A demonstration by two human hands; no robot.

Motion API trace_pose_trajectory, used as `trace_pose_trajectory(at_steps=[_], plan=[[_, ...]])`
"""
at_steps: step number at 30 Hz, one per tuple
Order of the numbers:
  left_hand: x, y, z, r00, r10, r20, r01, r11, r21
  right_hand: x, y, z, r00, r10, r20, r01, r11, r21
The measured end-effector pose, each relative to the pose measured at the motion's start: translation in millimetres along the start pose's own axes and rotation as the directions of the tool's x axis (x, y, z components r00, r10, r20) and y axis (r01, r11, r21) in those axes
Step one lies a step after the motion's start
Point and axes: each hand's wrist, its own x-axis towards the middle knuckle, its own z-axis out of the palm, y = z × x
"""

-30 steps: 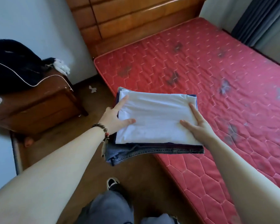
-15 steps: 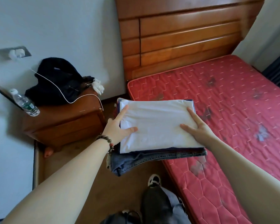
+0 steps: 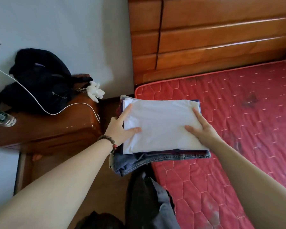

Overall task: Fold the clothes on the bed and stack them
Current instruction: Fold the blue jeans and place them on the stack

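A stack of folded clothes hangs between my hands over the left edge of the red mattress point(image 3: 238, 113). Its top layer is a white folded garment point(image 3: 160, 124); folded blue jeans point(image 3: 149, 160) lie at the bottom, with dark layers between. My left hand point(image 3: 118, 131) grips the stack's left side, thumb on the white top and fingers along the edge. My right hand point(image 3: 201, 129) grips the right side, thumb and fingers spread on top.
A wooden nightstand point(image 3: 56, 129) stands left of the bed, bearing a black bag point(image 3: 40, 83) with a white charm, a white cable and a water bottle point(image 3: 2, 118). The wooden headboard point(image 3: 213, 38) rises behind. My legs show below over the brown floor.
The view has swung left and toward the headboard. The stack, held in both hands, now sits nearer the mattress's head corner and the nightstand.
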Motion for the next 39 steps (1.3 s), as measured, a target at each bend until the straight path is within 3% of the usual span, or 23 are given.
trace_pose_trajectory(at_steps=[7,14,21,23,26,30,34,37,39], plan=[[114.2,12.7,26.3,0.993,-0.113,-0.033,0.113,0.993,-0.022,146.9,-12.3,-33.3,0.995,0.049,0.086,-0.04,0.994,-0.097],[230.8,-21.1,72.8,0.981,-0.17,-0.094,0.165,0.985,-0.058,291.3,10.9,-27.8,0.988,0.055,0.142,-0.034,0.989,-0.141],[348.5,-55.0,123.7,0.975,-0.135,-0.179,0.11,0.984,-0.142,424.6,42.4,-26.0,0.992,-0.03,0.121,0.047,0.988,-0.146],[371.7,-68.4,142.0,0.983,-0.124,-0.134,0.107,0.986,-0.128,452.6,56.4,-21.7,0.992,-0.002,0.126,0.021,0.989,-0.148],[385.1,-89.3,168.9,0.991,-0.13,-0.04,0.126,0.989,-0.084,480.3,80.8,-5.3,0.982,0.051,0.182,-0.005,0.97,-0.245],[387.8,-95.6,173.9,0.987,-0.116,-0.109,0.097,0.982,-0.162,489.5,95.2,0.5,0.996,0.028,0.082,-0.002,0.954,-0.301],[384.0,-89.7,165.4,0.979,-0.05,-0.197,0.005,0.974,-0.225,485.0,96.7,-2.1,1.0,0.003,0.021,0.002,0.971,-0.241],[381.9,-87.1,163.4,0.984,-0.079,-0.158,0.065,0.994,-0.09,478.0,94.5,5.1,1.0,0.014,-0.008,-0.016,0.961,-0.276],[378.9,-83.0,165.0,0.975,-0.081,-0.208,0.082,0.997,-0.002,476.6,94.5,7.9,1.0,0.016,0.009,-0.012,0.952,-0.305]])
